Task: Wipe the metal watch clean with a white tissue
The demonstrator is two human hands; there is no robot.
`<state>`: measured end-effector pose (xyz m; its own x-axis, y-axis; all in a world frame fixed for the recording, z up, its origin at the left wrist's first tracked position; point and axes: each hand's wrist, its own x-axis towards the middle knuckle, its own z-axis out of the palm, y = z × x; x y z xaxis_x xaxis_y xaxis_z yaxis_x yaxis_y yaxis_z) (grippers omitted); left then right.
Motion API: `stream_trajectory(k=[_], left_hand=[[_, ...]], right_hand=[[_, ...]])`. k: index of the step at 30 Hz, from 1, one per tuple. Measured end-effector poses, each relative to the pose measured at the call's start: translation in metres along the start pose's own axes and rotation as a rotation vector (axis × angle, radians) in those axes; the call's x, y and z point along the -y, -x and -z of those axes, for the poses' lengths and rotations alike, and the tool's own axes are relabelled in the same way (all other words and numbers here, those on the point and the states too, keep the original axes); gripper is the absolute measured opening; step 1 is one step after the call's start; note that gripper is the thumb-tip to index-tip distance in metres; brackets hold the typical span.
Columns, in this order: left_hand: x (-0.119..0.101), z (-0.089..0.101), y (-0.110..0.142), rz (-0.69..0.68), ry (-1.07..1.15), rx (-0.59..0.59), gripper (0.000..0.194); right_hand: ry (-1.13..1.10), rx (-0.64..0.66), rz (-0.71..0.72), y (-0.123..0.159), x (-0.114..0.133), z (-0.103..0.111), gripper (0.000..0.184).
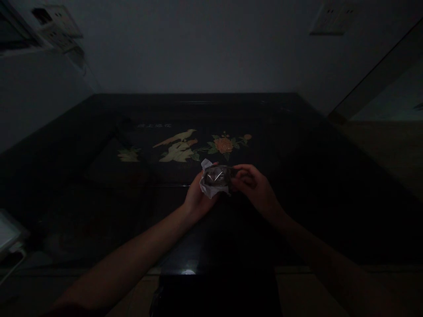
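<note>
A small, dark, shiny object with bright glints sits in crumpled white paper. It looks like glass or clear plastic, but the dim light hides its exact kind. My left hand cups the paper and the object from below and from the left, its fingers mostly hidden behind them. At the right edge, my right hand has thumb and fingers pinched together on the object or its wrapping; which of the two cannot be made out. Both hands are above the black table.
The glossy black table bears a picture of birds and an orange flower. Wall sockets are at upper right, with more sockets at upper left. A white device with a cable is at the left edge.
</note>
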<state>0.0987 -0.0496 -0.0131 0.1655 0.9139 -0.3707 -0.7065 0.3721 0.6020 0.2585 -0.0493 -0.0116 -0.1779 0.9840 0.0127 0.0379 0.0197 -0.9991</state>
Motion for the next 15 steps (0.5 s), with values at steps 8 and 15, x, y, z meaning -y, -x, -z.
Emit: stream_trajectory(k=[8, 15], left_hand=[[0.003, 0.000, 0.003, -0.129, -0.133, -0.039, 0.031], [0.013, 0.005, 0.011, -0.339, -0.422, -0.040, 0.040]], right_hand=[[0.027, 0.017, -0.051, 0.001, -0.002, -0.001, 0.046], [-0.096, 0.062, -0.095, 0.005, -0.005, -0.007, 0.049]])
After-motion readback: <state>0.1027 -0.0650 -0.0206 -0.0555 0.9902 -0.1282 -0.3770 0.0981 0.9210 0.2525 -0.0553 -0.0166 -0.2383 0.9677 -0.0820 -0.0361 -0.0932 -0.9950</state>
